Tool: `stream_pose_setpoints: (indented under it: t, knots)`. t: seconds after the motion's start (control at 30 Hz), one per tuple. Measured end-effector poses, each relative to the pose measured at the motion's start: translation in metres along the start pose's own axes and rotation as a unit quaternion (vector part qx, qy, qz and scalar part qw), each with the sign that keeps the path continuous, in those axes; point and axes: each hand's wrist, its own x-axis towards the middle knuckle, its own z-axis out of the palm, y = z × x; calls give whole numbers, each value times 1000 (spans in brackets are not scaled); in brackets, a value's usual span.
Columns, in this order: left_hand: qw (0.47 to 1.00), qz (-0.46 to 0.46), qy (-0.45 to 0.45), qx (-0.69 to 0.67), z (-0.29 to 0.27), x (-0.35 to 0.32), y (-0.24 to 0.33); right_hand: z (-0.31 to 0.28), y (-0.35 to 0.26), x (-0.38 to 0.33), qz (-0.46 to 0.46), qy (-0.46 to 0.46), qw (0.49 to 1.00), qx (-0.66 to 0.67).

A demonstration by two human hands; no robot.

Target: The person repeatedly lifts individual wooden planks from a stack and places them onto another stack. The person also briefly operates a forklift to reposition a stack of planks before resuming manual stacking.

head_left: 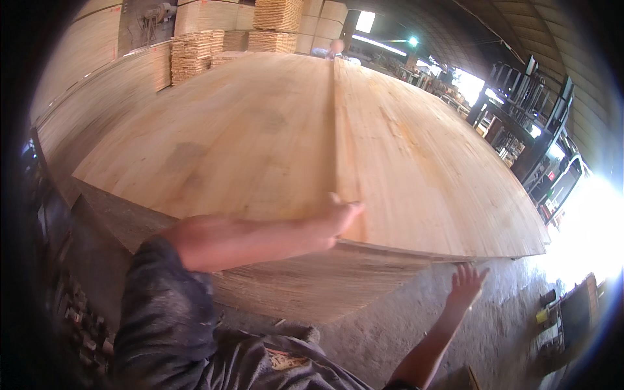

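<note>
A large stack of thin wooden sheets (305, 286) stands in front of me. On top, a pale veneer sheet (247, 136) lies to the left of a second veneer sheet (429, 156). Their edges meet along a line running away from me, and the right sheet sticks out past the stack at its near right side. My left hand (338, 220) reaches across to the near end of that line; motion smears its fingers, so their grip is unclear. Below the right sheet's near edge is my right hand (465, 286), fingers spread and apart, holding nothing.
At the far end of the sheets is a person (336, 49), mostly hidden. Bundled wood stacks (195, 55) and tall panel piles (78, 71) stand back left. A dark machine resembling a forklift (536, 123) stands at right. Concrete floor (390, 325) shows beside the stack.
</note>
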Motion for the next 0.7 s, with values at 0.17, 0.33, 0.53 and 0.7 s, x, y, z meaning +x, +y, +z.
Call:
stream_pose_setpoints:
  t: [0.17, 0.33, 0.53, 0.7]
  knots:
    - [998, 8, 64, -26, -223, -82, -42, -14, -11, -14, -35, 72, 996, 32]
    - [986, 82, 142, -41, -456, -159, -104, -41, -6, -68, -53, -24, 998, 19]
    - [923, 121, 359, 75, -724, -240, -159, -40, 12, -198, -262, -15, 817, -513]
    - [858, 68, 468, 200, -899, -275, -170, 4, 35, -391, -125, -42, 989, -67]
